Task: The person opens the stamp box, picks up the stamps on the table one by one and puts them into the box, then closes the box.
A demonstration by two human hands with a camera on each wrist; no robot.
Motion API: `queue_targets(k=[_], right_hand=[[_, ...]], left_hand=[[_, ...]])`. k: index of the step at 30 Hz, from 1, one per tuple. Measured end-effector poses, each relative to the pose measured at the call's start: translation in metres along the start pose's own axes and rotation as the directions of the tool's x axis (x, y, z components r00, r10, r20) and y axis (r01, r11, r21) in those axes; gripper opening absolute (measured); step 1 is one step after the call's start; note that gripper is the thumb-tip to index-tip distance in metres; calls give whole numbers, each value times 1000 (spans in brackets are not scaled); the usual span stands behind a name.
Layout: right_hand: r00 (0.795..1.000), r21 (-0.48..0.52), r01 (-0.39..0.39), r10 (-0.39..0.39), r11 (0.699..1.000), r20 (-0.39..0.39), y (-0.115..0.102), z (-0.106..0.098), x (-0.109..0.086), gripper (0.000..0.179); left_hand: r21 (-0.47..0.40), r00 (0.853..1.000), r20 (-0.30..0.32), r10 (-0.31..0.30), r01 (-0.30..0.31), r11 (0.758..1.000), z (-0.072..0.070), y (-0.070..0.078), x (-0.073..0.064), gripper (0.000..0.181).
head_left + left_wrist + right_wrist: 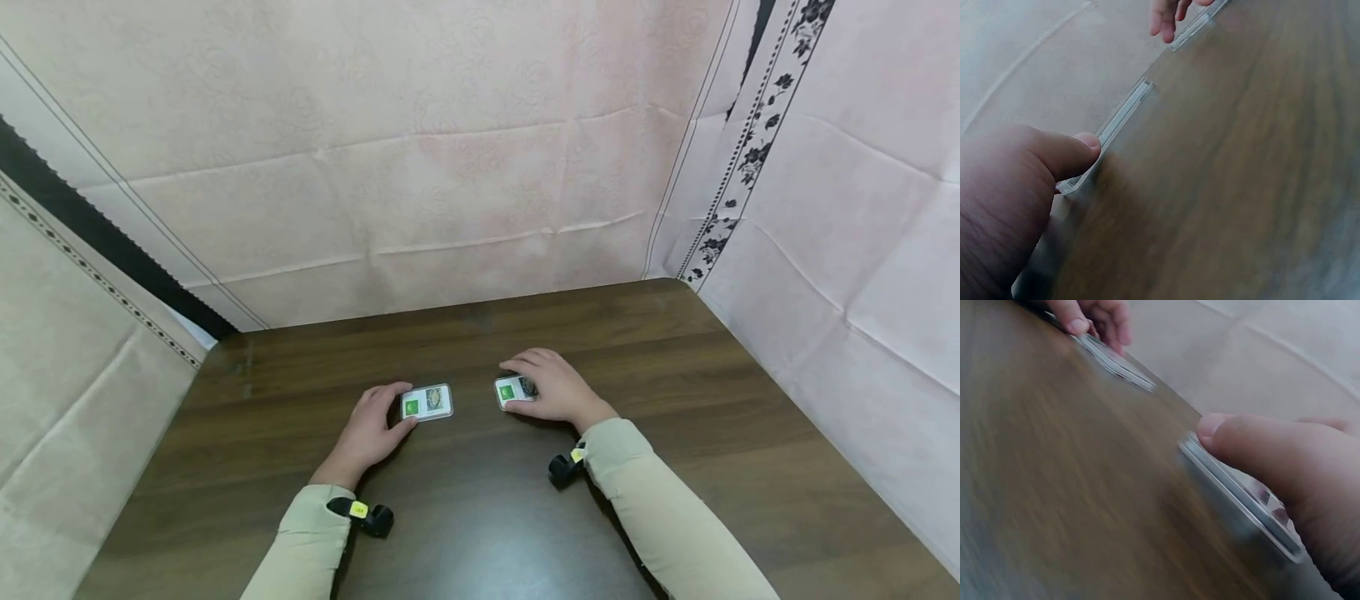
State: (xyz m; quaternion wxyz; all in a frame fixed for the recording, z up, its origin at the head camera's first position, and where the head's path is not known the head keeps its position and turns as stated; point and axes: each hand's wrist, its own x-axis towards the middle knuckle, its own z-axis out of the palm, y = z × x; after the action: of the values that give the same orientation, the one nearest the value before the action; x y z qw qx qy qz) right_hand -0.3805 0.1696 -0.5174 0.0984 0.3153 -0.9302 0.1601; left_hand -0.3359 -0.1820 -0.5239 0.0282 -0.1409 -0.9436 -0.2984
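Note:
Two flat, clear-edged plastic cases, each showing a white card with a green square and a small picture, are at the middle of the wooden table. My left hand [367, 429] holds the left case [427, 402] at its left end, thumb on the near edge and fingers at the far edge. In the left wrist view the thumb presses against the side of this case [1124, 115]. My right hand [557, 390] grips the right case [508, 392] between thumb and fingers, covering its right part. The right wrist view shows the thumb along this case's upper edge [1235, 490].
The brown wooden table [465, 517] reaches back to a pale cloth curtain [450, 167]. More cloth hangs at the left and right, the right one with a black floral border [757, 154]. Black wrist cameras [378, 521] sit on both sleeves. A short gap separates the two cases.

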Motion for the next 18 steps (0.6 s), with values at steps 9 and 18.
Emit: queue_targets(k=[9, 18], right_hand=[[1000, 36, -17, 16, 999, 25, 10, -4, -7, 63], [998, 25, -41, 40, 999, 43, 10, -3, -6, 62]], left_hand=[[9, 1000, -7, 5, -5, 1000, 0, 0, -1, 55], [5, 1000, -2, 0, 0, 1000, 0, 0, 0, 55]])
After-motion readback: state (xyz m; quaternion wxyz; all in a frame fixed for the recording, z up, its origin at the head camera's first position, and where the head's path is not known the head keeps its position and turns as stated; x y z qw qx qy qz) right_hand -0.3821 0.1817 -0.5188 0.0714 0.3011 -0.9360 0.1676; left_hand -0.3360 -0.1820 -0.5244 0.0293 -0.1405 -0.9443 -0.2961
